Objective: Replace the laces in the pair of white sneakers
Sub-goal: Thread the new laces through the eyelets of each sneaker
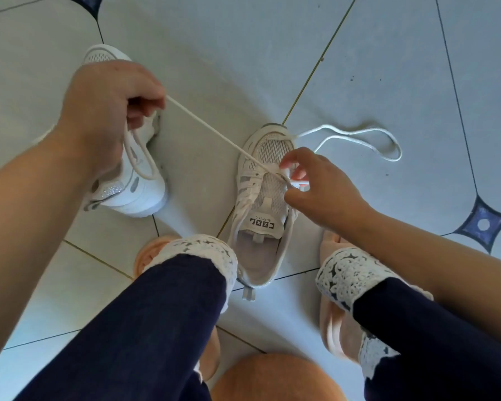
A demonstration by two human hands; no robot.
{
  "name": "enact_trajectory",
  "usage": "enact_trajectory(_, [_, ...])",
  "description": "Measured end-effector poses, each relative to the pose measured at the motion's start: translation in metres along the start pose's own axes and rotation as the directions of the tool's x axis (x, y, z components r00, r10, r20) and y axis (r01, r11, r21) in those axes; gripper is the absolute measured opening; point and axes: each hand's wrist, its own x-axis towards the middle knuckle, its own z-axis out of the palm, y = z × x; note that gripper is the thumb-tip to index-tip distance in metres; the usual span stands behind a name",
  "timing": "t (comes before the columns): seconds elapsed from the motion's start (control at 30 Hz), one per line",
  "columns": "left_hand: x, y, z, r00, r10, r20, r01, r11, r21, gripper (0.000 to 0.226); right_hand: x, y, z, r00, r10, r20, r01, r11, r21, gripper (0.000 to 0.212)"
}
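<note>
Tension runs through a white lace (214, 131) as the left hand (107, 111), fingers curled tight round one end, draws it up and away from the sneaker (268, 192) being re-laced. Across from it, the right hand (321, 192) pinches the same lace between thumb and fingertips at the eyelets on the shoe's upper. The shoe stands upright on the tiled floor (388, 68), between the person's feet. Beyond the right hand, the lace's loose tail (327, 126) trails in a loop past the toe. Directly under the left hand lies the second sneaker (133, 195).

The lace looks light, soft and limp, likely to kink or slip back through an eyelet unless kept taut; the stiff tip is the best place to hold it for threading. The shoe appears light enough to shift when tugged.

Both tips are hidden inside the hands. The left hand covers much of the second sneaker, and whether the cord looping below that hand belongs to that shoe cannot be told.
</note>
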Motion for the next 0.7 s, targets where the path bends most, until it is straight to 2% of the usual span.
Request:
enact_trajectory(0.13, [0.001, 0.011, 0.015, 0.998, -0.020, 0.051, 0.030, 0.981, -0.194, 0.027, 0.001, 0.002, -0.001, 1.000, 0.005, 0.011, -0.005, 1.000, 0.001, 0.036])
enact_trajectory(0.17, [0.002, 0.014, 0.021, 0.997, 0.010, 0.082, 0.004, 0.985, -0.170, 0.020, 0.001, 0.003, -0.001, 1.000, 0.007, 0.016, -0.007, 1.000, 0.014, 0.036])
enact_trajectory(0.2, [0.002, 0.016, 0.028, 0.991, 0.052, 0.122, -0.044, 0.997, -0.068, 0.013, 0.001, 0.004, -0.001, 1.000, 0.011, 0.022, -0.012, 1.000, 0.029, 0.037])
enact_trajectory(0.23, [0.002, 0.015, 0.035, 0.979, 0.094, 0.180, -0.115, 0.987, 0.110, 0.007, 0.001, 0.004, -0.002, 0.999, 0.017, 0.028, -0.018, 0.999, 0.043, 0.037])
enact_trajectory(0.27, [0.002, 0.012, 0.042, 0.958, 0.125, 0.260, -0.210, 0.920, 0.331, 0.013, 0.000, 0.005, -0.002, 0.999, 0.021, 0.031, -0.023, 0.998, 0.052, 0.037])
enact_trajectory(0.3, [0.003, 0.007, 0.050, 0.924, 0.134, 0.358, -0.322, 0.778, 0.539, 0.025, 0.000, 0.005, -0.002, 0.999, 0.022, 0.032, -0.024, 0.998, 0.056, 0.038])
enact_trajectory(0.33, [0.002, 0.002, 0.057, 0.883, 0.123, 0.454, -0.428, 0.608, 0.669, 0.040, 0.000, 0.004, -0.003, 0.999, 0.022, 0.032, -0.024, 0.998, 0.059, 0.038])
enact_trajectory(0.37, [0.000, -0.002, 0.065, 0.842, 0.116, 0.527, -0.512, 0.484, 0.710, 0.056, 0.001, 0.004, -0.003, 0.999, 0.022, 0.032, -0.024, 0.998, 0.060, 0.038])
enact_trajectory(0.4, [-0.003, -0.005, 0.072, 0.809, 0.122, 0.574, -0.565, 0.430, 0.704, 0.068, 0.001, 0.004, -0.002, 0.999, 0.022, 0.032, -0.024, 0.998, 0.060, 0.038])
enact_trajectory(0.47, [-0.008, -0.013, 0.086, 0.781, 0.148, 0.606, -0.605, 0.419, 0.677, 0.075, 0.001, 0.003, -0.002, 0.999, 0.024, 0.030, -0.026, 0.998, 0.053, 0.037])
enact_trajectory(0.53, [-0.011, -0.022, 0.100, 0.774, 0.140, 0.618, -0.616, 0.396, 0.681, 0.061, 0.001, 0.003, -0.002, 0.999, 0.027, 0.020, -0.028, 0.999, 0.042, 0.042])
enact_trajectory(0.63, [-0.008, -0.026, 0.102, 0.781, 0.080, 0.619, -0.573, 0.487, 0.659, 0.044, 0.001, 0.004, -0.003, 1.000, 0.027, 0.015, -0.027, 0.999, 0.028, 0.040])
enact_trajectory(0.7, [0.002, -0.022, 0.090, 0.790, 0.095, 0.605, -0.558, 0.520, 0.646, 0.040, 0.001, 0.003, -0.003, 0.999, 0.027, 0.021, -0.028, 0.999, 0.029, 0.035])
